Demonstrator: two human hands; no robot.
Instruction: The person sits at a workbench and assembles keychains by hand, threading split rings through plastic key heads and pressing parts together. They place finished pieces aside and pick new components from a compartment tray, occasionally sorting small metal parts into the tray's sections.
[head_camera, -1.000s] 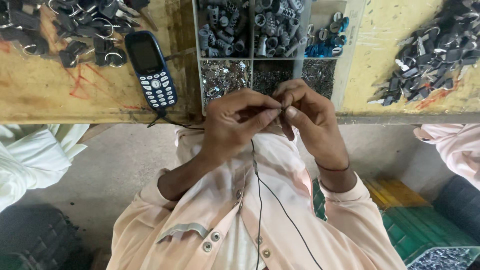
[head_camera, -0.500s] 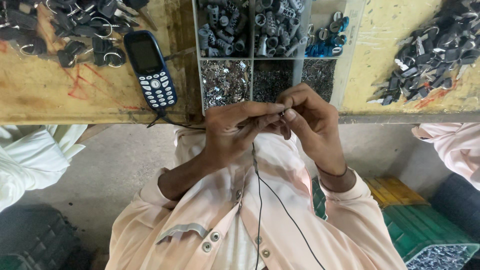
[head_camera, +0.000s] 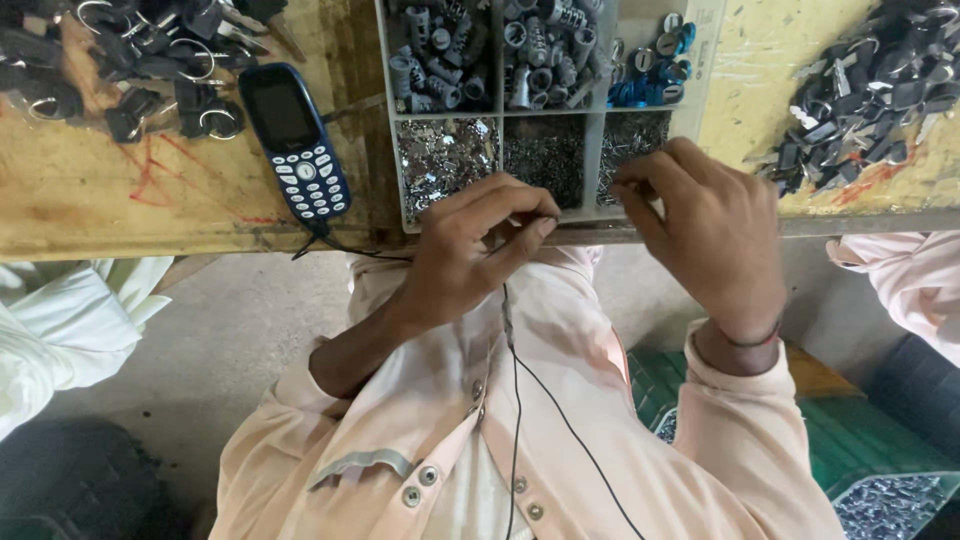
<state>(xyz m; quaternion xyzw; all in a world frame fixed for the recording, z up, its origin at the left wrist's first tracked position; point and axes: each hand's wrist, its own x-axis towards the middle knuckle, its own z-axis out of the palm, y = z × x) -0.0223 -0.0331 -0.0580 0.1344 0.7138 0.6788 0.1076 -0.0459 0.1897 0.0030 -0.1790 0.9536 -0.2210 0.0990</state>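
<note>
Grey compartment tray (head_camera: 590, 150) just beyond both hands; left hand (head_camera: 470, 250) pinched shut, contents unclear; right hand (head_camera: 715, 235) curled over tray edge.

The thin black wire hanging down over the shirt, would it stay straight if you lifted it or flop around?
The black wire would probably flop: it hangs in loose curves down the pink shirt. It looks very thin, so likely light. It might snag the left hand working right above it.

Peach buttoned shirt (head_camera: 560, 330), dark wrist band (head_camera: 752, 340)
</note>
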